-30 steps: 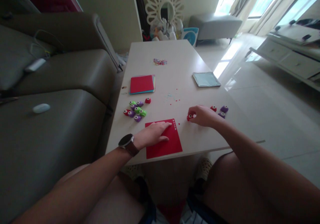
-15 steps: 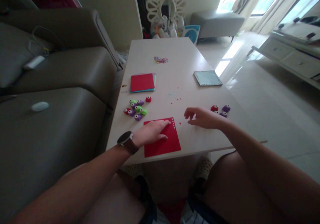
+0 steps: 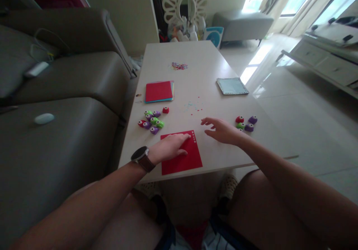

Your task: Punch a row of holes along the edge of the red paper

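Observation:
My left hand (image 3: 169,148), a watch on its wrist, lies flat on a red paper sheet (image 3: 184,160) at the near edge of the pale table (image 3: 195,56). A row of small punched holes runs along the sheet's right edge. My right hand (image 3: 220,130) hovers just right of the sheet, fingers spread, holding nothing. Behind it sit three small paper punches, red, green and purple (image 3: 246,123). A cluster of several punches (image 3: 151,122) lies left of the sheet, and a single red punch (image 3: 166,110) sits beyond it.
A stack of coloured paper with red on top (image 3: 159,91) lies mid-table, a pale blue sheet (image 3: 232,86) at the right edge, punched bits (image 3: 179,66) farther back. A brown sofa (image 3: 56,104) runs along the left. Tiled floor lies to the right.
My right hand let go of a red punch near the sheet and opened, shifting left. The punch group at the right now shows a green one. My left hand stayed on the sheet.

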Available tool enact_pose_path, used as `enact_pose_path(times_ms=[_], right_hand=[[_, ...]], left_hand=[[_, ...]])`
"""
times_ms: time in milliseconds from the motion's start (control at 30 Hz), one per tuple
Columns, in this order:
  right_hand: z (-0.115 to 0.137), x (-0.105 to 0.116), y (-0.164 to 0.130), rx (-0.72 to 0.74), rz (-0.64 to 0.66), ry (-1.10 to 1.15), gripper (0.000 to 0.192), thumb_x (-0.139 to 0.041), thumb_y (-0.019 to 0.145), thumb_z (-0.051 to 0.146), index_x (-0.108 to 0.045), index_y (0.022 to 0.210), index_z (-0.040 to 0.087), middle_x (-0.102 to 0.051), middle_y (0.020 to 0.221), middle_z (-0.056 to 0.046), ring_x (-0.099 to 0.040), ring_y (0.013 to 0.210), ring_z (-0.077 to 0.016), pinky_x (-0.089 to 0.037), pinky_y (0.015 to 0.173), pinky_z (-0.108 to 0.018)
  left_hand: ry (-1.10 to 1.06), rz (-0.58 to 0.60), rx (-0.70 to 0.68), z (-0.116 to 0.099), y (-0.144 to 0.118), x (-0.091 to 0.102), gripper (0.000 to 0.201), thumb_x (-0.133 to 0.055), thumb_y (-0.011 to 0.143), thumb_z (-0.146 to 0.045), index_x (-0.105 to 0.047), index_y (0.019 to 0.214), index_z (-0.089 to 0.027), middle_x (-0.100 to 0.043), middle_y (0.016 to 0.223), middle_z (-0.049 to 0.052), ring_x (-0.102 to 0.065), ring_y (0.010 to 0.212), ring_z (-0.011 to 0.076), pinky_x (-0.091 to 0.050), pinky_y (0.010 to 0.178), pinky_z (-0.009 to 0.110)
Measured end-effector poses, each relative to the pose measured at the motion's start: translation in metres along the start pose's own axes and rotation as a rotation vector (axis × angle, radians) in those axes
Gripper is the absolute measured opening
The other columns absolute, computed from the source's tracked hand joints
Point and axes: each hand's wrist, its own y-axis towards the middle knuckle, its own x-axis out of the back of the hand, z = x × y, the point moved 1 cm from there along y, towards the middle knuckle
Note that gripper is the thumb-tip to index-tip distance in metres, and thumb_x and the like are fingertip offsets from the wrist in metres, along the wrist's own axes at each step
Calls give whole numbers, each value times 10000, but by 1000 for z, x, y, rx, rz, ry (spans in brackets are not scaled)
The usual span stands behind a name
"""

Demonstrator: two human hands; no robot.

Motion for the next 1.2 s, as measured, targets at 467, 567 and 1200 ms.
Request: enact_pose_path(times_ms=[467, 567, 1200], right_hand=[[-4, 4, 8, -64, 7, -236, 184, -614, 858, 166, -668, 1031, 193, -758, 1050, -113, -699, 953, -266, -509, 843, -354], [-8, 3, 17, -42, -4, -207, 228, -605, 873, 157, -664, 1092, 186, -749, 1141, -136, -691, 1065, -286, -512, 944, -388], [-16, 0, 21, -23, -64, -231, 191, -587, 894, 179, -676, 1062, 201, -750, 1085, -115, -686, 983, -257, -507, 876, -357]], left_hand=[[13, 15, 11, -4, -1, 1, 565, -767, 901, -261, -509, 1400, -198, -640, 1409, 140, -616, 1302, 295, -472, 1120, 399], [11, 6, -4, -3, -2, 1, 546, -764, 902, -259, -517, 1385, -205, -646, 1395, 132, -621, 1289, 292, -477, 1113, 397], [-2, 15, 8, -8, -3, 3, 532, -769, 893, -249, -527, 1365, -199, -650, 1388, 133, -624, 1285, 298, -479, 1108, 398]])
